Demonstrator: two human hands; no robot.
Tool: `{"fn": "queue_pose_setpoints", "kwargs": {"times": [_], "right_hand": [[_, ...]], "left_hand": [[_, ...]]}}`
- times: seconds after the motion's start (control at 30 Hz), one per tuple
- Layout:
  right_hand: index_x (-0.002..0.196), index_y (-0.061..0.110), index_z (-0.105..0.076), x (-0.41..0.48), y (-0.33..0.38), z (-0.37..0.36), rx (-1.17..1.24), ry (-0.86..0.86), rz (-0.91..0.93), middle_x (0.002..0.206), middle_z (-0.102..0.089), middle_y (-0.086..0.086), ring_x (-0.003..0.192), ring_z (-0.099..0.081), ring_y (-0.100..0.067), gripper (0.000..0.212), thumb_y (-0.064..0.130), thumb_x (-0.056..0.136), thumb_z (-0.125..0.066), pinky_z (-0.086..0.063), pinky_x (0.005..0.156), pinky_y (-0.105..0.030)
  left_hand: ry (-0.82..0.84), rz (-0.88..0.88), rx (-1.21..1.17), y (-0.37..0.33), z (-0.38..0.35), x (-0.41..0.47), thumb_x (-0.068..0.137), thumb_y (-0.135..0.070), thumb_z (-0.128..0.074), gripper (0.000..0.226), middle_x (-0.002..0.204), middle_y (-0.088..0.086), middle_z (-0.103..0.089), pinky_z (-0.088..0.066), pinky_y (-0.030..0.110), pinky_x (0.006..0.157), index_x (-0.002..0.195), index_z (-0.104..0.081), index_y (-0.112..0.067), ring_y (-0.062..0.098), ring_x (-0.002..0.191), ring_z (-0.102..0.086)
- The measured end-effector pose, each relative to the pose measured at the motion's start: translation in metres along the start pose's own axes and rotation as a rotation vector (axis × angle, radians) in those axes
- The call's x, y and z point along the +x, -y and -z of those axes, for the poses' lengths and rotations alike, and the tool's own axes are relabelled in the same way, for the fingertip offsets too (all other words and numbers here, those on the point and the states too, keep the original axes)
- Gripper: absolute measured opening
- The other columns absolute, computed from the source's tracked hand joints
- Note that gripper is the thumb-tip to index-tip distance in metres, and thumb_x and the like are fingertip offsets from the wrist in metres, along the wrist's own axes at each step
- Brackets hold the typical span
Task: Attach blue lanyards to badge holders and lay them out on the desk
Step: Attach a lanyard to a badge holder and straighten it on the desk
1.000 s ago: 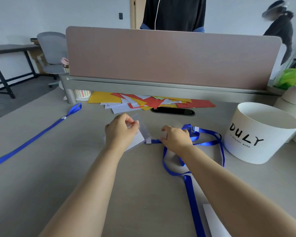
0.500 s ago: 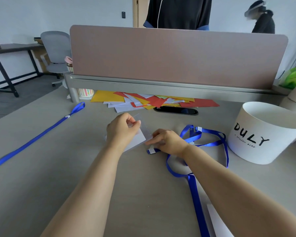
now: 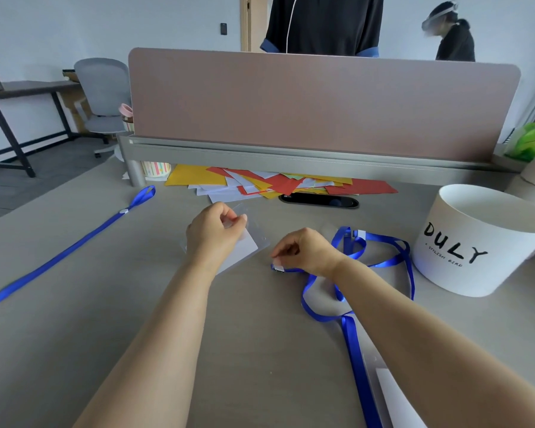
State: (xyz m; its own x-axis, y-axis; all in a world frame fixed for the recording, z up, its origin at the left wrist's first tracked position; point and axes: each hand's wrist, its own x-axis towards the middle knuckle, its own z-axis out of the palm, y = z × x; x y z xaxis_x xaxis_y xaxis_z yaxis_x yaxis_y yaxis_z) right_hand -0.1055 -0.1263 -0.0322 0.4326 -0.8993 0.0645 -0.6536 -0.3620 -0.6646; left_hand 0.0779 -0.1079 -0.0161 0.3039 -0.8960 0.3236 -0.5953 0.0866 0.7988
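My left hand (image 3: 213,234) pinches the top of a clear badge holder (image 3: 247,245) with a white card inside, held just above the grey desk (image 3: 105,319). A short gap to its right, my right hand (image 3: 306,251) grips the white clip end (image 3: 278,267) of a blue lanyard (image 3: 352,335). That lanyard loops behind my wrist and runs down toward the near edge. A second blue lanyard (image 3: 74,245) lies stretched straight across the left of the desk.
A white round box (image 3: 476,242) marked DULY stands at the right. Coloured papers (image 3: 275,183) and a black phone (image 3: 318,200) lie under the pink divider (image 3: 322,103). Another white card (image 3: 396,396) lies by my right forearm. Two people stand beyond the divider.
My right hand drew the lanyard's clip away from the badge holder, a little down and toward me. My left hand kept holding the holder in place.
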Motion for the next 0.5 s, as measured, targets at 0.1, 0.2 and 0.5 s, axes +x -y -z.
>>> {"fn": "queue_pose_setpoints", "kwargs": {"times": [0.1, 0.2, 0.5], "right_hand": [[0.088, 0.005, -0.069, -0.002, -0.002, -0.001, 0.085, -0.143, -0.030, 0.084, -0.065, -0.002, 0.075, -0.057, -0.011, 0.009, 0.006, 0.083, -0.062, -0.044, 0.064, -0.006], [0.089, 0.007, -0.060, -0.004, -0.004, 0.000, 0.210, -0.194, -0.070, 0.085, -0.066, -0.003, 0.076, -0.062, -0.015, 0.007, 0.010, 0.090, -0.053, -0.049, 0.066, -0.012], [0.086, 0.012, -0.058, -0.011, -0.001, 0.017, 0.680, -0.293, -0.115, 0.079, -0.066, -0.006, 0.068, -0.072, -0.014, 0.010, 0.002, 0.088, -0.058, -0.057, 0.071, -0.020]], "left_hand": [[0.020, -0.022, -0.029, -0.003, 0.000, -0.002, 0.081, -0.028, -0.063, 0.018, 0.064, -0.012, -0.054, -0.048, 0.035, 0.077, 0.075, -0.054, -0.014, 0.020, 0.081, -0.059], [0.059, -0.047, -0.066, -0.006, -0.001, -0.004, 0.079, -0.027, -0.067, 0.018, 0.069, -0.013, -0.054, -0.046, 0.031, 0.074, 0.074, -0.053, -0.015, 0.015, 0.078, -0.057], [0.108, -0.095, -0.124, -0.010, -0.002, -0.007, 0.078, -0.024, -0.069, 0.019, 0.071, -0.014, -0.056, -0.042, 0.021, 0.064, 0.073, -0.052, -0.016, -0.004, 0.072, -0.055]]}}
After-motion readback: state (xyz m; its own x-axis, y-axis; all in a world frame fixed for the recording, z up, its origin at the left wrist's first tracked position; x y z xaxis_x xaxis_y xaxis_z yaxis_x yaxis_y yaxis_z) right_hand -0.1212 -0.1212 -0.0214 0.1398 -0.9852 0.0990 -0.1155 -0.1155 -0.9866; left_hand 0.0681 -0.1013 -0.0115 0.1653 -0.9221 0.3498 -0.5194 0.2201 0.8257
